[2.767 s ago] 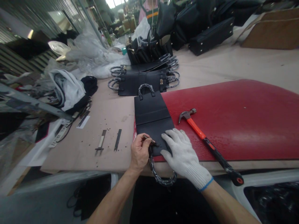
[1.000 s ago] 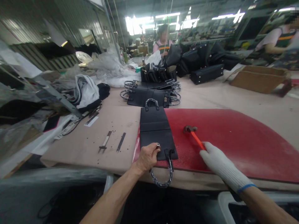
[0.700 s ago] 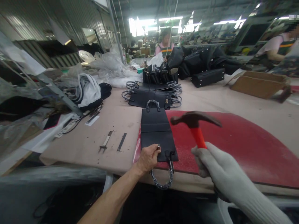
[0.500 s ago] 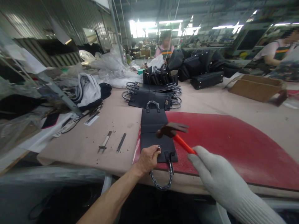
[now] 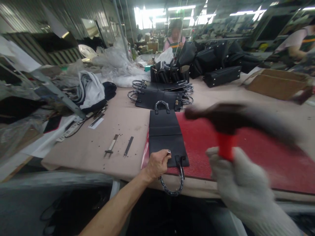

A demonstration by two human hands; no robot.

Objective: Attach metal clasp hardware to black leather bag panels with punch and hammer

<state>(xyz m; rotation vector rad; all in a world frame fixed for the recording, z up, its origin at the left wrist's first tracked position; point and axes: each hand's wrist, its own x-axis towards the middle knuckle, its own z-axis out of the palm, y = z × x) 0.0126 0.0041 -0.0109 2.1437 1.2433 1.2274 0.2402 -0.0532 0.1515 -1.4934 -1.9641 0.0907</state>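
A black bag panel [image 5: 164, 123] lies on the red mat [image 5: 199, 144], with a wrapped handle at its far end. Its near wrapped handle [image 5: 171, 191] hangs over the table edge. My bare left hand [image 5: 158, 164] rests on the near half of the panel, fingers closed round a small metal punch [image 5: 169, 152]; only its round top shows. My gloved right hand [image 5: 242, 183] grips a claw hammer [image 5: 227, 119] by its red handle. Raised above the mat to the right of the panel, the hammer head is blurred by motion.
Left of the panel lie a pronged tool [image 5: 112, 146] and a flat dark chisel [image 5: 128, 146]. Behind it are stacked bag panels [image 5: 157, 100], black bags [image 5: 221, 77] and a cardboard box [image 5: 277, 83]. A metal post [image 5: 61, 93] slants at the left. Two people are across the table.
My right hand has lifted the hammer up and to the right, away from the punch and nearer the camera. My left hand keeps its place on the panel. The view has tilted slightly.
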